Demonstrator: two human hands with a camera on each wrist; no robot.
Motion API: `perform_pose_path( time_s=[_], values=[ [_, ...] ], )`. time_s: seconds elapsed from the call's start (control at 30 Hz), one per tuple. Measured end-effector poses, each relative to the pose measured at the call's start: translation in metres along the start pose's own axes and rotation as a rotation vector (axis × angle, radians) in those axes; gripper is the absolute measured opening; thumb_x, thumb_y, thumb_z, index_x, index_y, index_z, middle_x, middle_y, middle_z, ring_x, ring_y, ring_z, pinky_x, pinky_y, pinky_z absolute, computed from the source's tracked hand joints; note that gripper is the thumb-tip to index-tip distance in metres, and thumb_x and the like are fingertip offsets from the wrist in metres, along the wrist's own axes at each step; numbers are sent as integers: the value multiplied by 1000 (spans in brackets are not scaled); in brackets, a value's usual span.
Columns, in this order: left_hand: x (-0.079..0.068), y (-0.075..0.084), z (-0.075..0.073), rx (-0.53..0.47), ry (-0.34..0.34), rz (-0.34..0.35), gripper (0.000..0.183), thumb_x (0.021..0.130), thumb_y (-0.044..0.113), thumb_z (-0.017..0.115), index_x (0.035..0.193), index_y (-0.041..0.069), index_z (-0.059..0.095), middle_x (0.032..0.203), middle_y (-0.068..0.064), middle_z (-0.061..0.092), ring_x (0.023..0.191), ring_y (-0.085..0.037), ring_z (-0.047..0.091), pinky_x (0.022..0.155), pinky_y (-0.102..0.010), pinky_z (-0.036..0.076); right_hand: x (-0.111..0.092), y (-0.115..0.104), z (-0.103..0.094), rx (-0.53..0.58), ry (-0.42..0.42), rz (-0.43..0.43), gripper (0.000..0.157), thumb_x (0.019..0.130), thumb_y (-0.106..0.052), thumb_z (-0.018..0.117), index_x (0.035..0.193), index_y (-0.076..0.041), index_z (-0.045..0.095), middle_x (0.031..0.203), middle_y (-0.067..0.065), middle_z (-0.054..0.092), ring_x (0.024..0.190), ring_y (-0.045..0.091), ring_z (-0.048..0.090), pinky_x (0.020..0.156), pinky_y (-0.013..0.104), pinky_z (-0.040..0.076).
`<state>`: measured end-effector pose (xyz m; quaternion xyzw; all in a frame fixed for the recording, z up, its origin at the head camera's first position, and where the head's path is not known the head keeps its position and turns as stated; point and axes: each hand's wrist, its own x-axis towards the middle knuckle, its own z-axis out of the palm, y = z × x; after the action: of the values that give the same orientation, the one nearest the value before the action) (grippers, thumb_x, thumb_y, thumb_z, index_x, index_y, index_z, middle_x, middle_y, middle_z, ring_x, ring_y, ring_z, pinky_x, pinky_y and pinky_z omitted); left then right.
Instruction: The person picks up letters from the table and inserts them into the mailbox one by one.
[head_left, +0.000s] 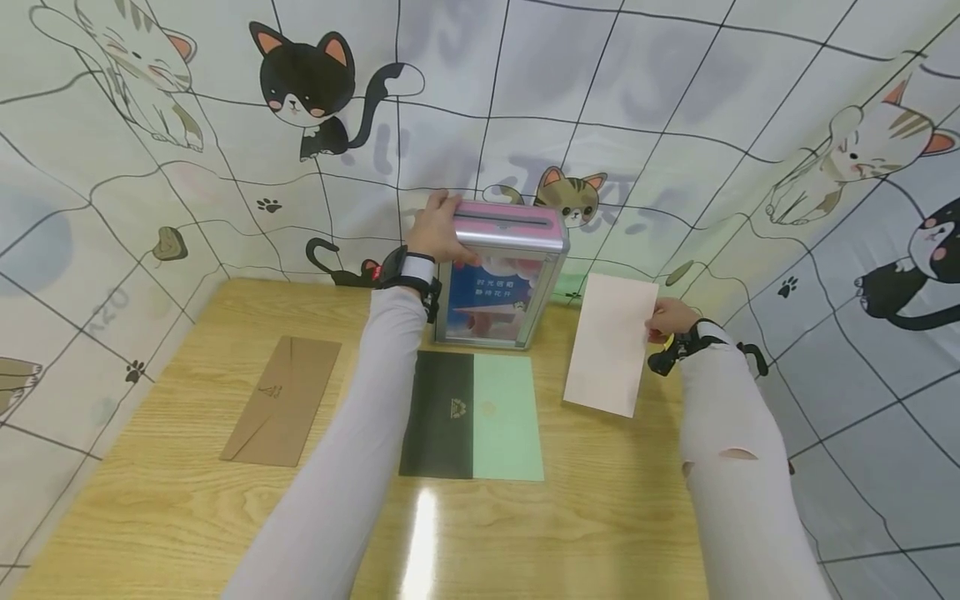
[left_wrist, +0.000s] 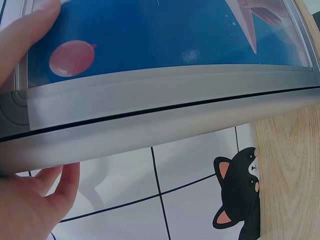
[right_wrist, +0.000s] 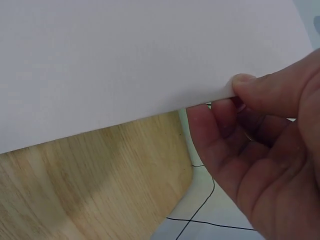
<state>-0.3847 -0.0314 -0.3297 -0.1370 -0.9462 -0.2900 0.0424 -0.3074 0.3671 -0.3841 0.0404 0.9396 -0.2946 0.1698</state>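
Observation:
A box with a pink slotted top and silver frame (head_left: 504, 223) stands upright at the back of the table, its front panel printed blue with white characters. My left hand (head_left: 435, 229) grips its upper left corner, thumb on the front and fingers behind; the left wrist view shows the silver edge (left_wrist: 150, 117) between them. On the right, my right hand (head_left: 669, 320) pinches the right edge of a pale pinkish-white envelope-sized paper (head_left: 611, 346), held tilted above the table. In the right wrist view the thumb (right_wrist: 270, 87) presses on its face, with fingers behind.
A brown kraft envelope (head_left: 283, 400) lies at the left of the wooden table (head_left: 360, 533). In front of the box lie a dark green piece (head_left: 442, 425) and a mint green one (head_left: 506, 425), side by side. Cat-printed cloth (head_left: 450, 100) hangs behind and on both sides.

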Motion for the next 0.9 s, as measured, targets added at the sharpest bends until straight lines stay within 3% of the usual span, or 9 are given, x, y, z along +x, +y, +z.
perform_pose_path(
  time_s=[0.57,0.9],
  values=[
    [3,-4,1,-15,9,10,112,54,40,84,145,17,23,151,-6,11,128,-37,29,93,-45,41,-5,-28,-24,26,44,-45,33,88,-1,45,115,18,39,85,18,53,63,12,55,68,33,54],
    [2,-3,0,-18,6,9,112,54,40,85,145,18,23,151,-5,11,128,-37,28,92,-45,42,-3,-31,-20,44,40,-29,34,89,-1,45,116,17,39,93,21,50,69,18,56,69,32,54]
  ],
)
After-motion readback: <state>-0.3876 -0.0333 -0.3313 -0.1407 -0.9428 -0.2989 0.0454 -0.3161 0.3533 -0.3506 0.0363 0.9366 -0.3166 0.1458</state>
